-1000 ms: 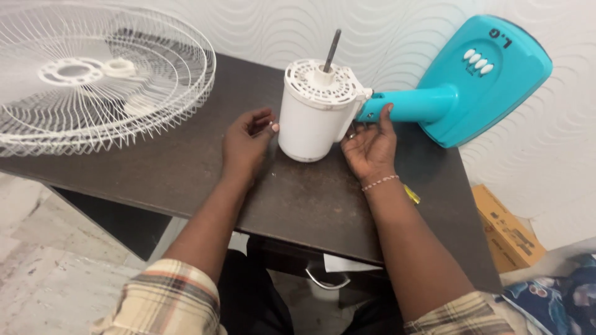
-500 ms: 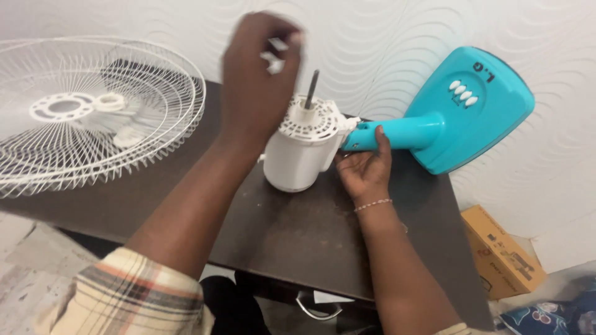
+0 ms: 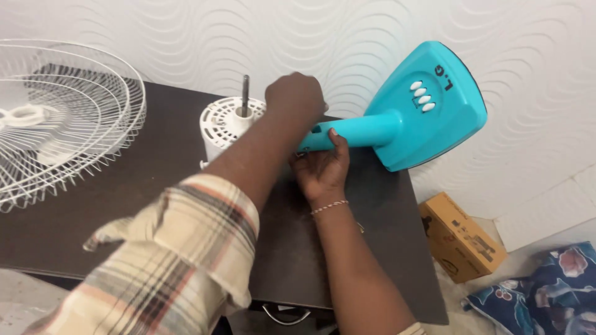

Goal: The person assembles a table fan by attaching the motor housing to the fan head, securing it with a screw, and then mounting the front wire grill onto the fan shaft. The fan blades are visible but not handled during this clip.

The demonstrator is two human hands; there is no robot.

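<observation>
A partly dismantled table fan lies on a dark brown surface set against a white wall with a wavy relief. Judged from how the parts lie, the stripping-down is well along: the white wire guard is already off and rests on its own at the far left of the surface, well apart from the motor, and no blade sits on the shaft. What is left, as far as can be seen, is the work at the joint between motor and stand.

The turquoise stand lies tipped on its side at the right, its broad base against the wall and bearing a row of four white push-buttons; its neck points left toward the white motor housing. The housing stands on end near the middle of the surface, its perforated round face up, with a bare dark metal shaft rising upright from the centre.

The left hand, reaching across in a plaid sleeve, is closed into a fist over the joint, just beside the housing; what it holds, if anything, is hidden. The right hand, with a thin bead bracelet at the wrist, grasps the neck from below, thumb laid on top.

On the floor at the right lie a yellow-brown cardboard box and a blue flowered cloth.
</observation>
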